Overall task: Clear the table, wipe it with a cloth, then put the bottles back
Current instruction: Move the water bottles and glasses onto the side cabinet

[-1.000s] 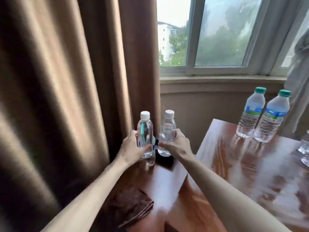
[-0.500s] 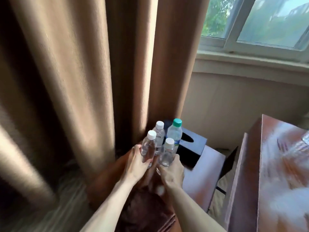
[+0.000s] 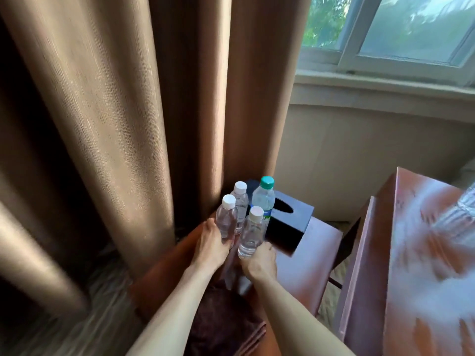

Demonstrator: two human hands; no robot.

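Two upright white-capped bottles, caps up: left hand (image 3: 211, 244) grips one (image 3: 226, 220), right hand (image 3: 259, 260) grips the other (image 3: 252, 236).

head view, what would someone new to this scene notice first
First, the cluster of four clear bottles on the low side table by the brown curtain: the left hand grips one white-capped bottle, the right hand grips another. Behind them stand a third white-capped bottle and a green-capped bottle, beside a dark tissue box.
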